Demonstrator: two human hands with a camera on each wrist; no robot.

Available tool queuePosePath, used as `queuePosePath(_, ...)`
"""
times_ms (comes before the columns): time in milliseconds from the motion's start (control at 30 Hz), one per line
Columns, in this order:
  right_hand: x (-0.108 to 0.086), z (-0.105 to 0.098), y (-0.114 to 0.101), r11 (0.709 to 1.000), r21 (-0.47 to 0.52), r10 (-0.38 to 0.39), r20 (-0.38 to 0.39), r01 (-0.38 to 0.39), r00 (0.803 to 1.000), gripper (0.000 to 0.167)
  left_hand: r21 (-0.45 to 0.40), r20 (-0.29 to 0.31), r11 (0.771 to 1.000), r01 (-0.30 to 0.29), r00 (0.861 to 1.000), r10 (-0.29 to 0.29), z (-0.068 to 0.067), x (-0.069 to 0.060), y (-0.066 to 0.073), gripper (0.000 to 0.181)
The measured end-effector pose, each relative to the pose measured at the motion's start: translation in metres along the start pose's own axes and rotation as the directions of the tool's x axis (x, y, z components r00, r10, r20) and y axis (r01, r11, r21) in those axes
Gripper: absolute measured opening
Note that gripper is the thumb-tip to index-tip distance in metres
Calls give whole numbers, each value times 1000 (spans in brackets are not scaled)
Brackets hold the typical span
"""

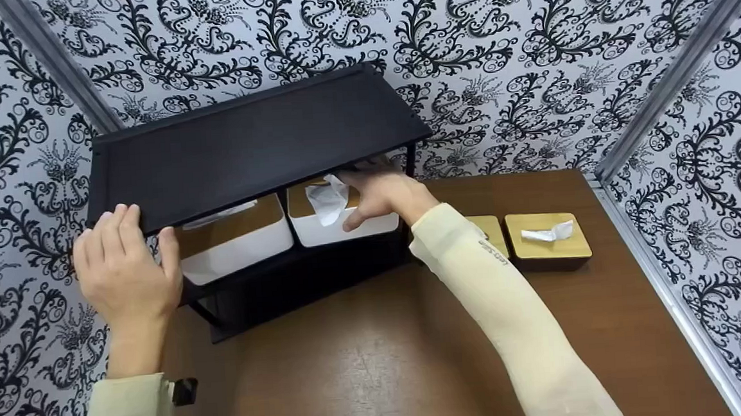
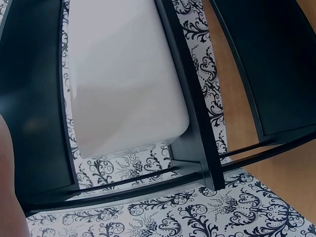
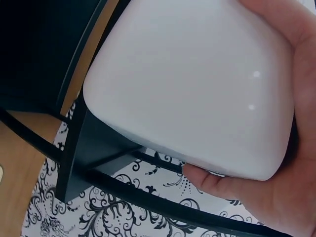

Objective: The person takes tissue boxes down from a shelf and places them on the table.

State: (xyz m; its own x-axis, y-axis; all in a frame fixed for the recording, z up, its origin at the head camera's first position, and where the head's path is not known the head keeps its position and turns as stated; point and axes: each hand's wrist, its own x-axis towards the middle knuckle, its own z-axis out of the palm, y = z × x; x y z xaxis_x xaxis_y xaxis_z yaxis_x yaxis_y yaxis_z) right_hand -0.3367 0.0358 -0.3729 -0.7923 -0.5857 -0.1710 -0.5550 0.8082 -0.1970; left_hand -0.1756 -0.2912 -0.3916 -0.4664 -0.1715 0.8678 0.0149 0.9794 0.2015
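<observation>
A black rack (image 1: 257,144) holds two white tissue boxes with wooden lids under its top panel. My left hand (image 1: 130,268) rests on the front-left corner of that panel, fingers extended, beside the left box (image 1: 238,251). Around the right box (image 1: 311,231), which has a tissue (image 1: 328,201) sticking out, my right hand (image 1: 386,194) reaches under the panel. The right wrist view has the fingers and thumb of this hand (image 3: 276,197) gripping the box's (image 3: 192,89) end. White box side (image 2: 123,79) fills the middle of the left wrist view.
Right of the rack on the brown table (image 1: 354,363) stand two dark tissue boxes with yellowish lids, one (image 1: 549,235) further right and one (image 1: 487,230) partly behind my right sleeve. Patterned walls (image 1: 529,63) enclose the back and sides. The rack's lower shelf (image 1: 267,304) lies beneath the boxes.
</observation>
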Motion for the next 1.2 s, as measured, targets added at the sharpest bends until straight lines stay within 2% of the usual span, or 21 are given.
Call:
queuePosePath(200, -7, 4, -3, 996, -70, -58, -87, 52, 995, 102, 2, 3, 1000, 0, 1000, 0, -1, 0, 0, 59)
queuePosePath(333, -13, 9, -2, 986, -139, -110, -140, 90, 984, 106, 7, 20, 1000, 2, 1000, -2, -1, -1, 0, 58)
queuePosePath(667, -30, 14, -1, 966, -234, -164, -206, 114, 965, 109, 5, 41, 1000, 13, 999, -13, -2, -1, -1, 59)
queuePosePath(800, -38, 16, 1, 964, -230, -183, -213, 133, 960, 108, 21, 58, 1000, 15, 998, -16, -3, -1, -2, 59)
queuePosePath(1033, -56, 14, 8, 974, -165, -191, -223, 156, 956, 107, 2, 38, 1000, 9, 999, -9, -1, -1, -2, 59)
queuePosePath(1200, -67, 15, 12, 971, -172, -205, -255, 165, 945, 109, 14, 76, 1000, 13, 997, -14, -3, -1, -3, 61)
